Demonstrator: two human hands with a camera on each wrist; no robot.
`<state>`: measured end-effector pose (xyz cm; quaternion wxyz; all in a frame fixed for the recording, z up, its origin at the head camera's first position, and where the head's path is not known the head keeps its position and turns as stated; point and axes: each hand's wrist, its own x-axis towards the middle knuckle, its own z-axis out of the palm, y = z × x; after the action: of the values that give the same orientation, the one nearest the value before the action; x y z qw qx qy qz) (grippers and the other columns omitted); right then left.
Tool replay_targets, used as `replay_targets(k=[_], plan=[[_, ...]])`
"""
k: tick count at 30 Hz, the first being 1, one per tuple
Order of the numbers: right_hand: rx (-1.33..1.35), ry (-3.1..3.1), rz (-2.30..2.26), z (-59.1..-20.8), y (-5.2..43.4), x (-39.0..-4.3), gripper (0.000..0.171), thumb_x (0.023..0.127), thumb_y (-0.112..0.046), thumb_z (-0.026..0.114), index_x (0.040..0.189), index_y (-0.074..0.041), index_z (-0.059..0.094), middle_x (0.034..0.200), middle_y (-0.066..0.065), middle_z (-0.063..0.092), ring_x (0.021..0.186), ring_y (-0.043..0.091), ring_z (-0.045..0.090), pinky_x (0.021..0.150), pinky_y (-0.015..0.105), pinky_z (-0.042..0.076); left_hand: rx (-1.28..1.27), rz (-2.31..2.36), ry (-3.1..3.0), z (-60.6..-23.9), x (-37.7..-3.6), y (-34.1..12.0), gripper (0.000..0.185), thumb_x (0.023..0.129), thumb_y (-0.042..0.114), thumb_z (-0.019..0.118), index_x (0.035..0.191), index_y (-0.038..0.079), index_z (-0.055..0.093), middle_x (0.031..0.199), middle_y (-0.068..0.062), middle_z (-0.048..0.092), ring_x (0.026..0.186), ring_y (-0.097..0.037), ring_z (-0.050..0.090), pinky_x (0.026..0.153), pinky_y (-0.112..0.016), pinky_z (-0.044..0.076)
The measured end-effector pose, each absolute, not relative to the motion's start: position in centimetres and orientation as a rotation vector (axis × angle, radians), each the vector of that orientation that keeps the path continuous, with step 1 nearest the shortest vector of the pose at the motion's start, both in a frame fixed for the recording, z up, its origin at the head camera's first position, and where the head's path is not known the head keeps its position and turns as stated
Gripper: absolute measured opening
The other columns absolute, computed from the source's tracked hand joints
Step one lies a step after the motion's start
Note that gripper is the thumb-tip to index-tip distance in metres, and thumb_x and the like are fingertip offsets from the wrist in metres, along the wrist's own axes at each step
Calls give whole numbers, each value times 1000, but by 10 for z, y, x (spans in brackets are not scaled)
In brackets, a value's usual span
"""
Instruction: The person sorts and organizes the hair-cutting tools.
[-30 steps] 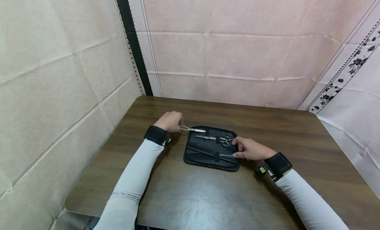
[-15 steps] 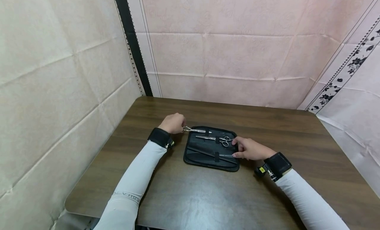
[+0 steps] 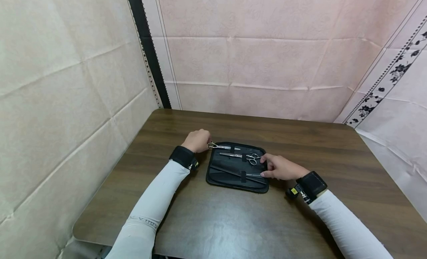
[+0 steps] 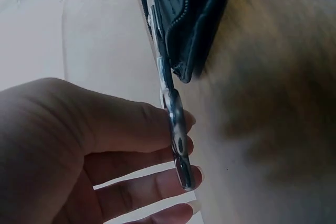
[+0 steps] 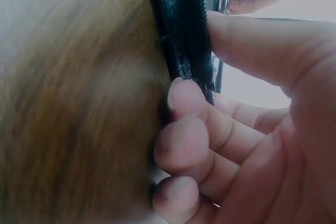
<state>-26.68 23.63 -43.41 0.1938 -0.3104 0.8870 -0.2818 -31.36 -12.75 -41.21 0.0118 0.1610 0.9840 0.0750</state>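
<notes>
My left hand point(image 3: 197, 141) pinches the finger rings of a pair of silver scissors point(image 3: 221, 147); its blades lie across the far part of an open black zip case point(image 3: 218, 180), under a dark strap. In the left wrist view, thumb and fingers grip the scissors point(image 4: 179, 129) close to the corner of the case point(image 4: 202, 14). My right hand point(image 3: 283, 167) holds the right edge of the case, thumb on the near side in the head view. A second pair of scissors point(image 3: 231, 155) lies strapped in the middle. Nearer me, a slim silver-ended tool point(image 3: 254, 175) is strapped down, partly hidden.
The case lies on a brown wood-grain table point(image 3: 213, 222) with rounded corners. Pale creased cloth point(image 3: 253, 62) hangs behind the table, and more cloth point(image 3: 66, 103) hangs along the left side.
My left hand has moved right and slightly nearer, sliding the scissors further across the case and past the strap. My right hand stays at the case edge.
</notes>
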Motion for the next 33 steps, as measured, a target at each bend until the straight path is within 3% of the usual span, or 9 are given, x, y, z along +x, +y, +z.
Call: replay_targets(k=[17,27,33], plan=[[-878,2513,-769,-433,234,-267,50,97,-26,75,134,-2,53,70,-4,55,59,11,52,58,25,42,503,279,3079,-420,-312,-117,14,93,4,69,94,12,81,98,-3,77,75,-15,63,72,-37,57],[-880,2518,-784,-434,233,-266,51,96,-28,76,133,-1,54,70,-4,54,59,10,51,58,25,42,461,380,2986,-420,-311,-108,16,96,-4,64,95,4,77,91,-8,73,70,-16,56,67,-30,50],[-873,2520,-774,-435,234,-267,50,96,-29,76,133,-2,54,69,-5,52,59,10,50,58,25,41,432,403,2975,-422,-312,-106,21,97,-5,61,84,5,74,78,-5,65,63,-15,51,58,-28,43]])
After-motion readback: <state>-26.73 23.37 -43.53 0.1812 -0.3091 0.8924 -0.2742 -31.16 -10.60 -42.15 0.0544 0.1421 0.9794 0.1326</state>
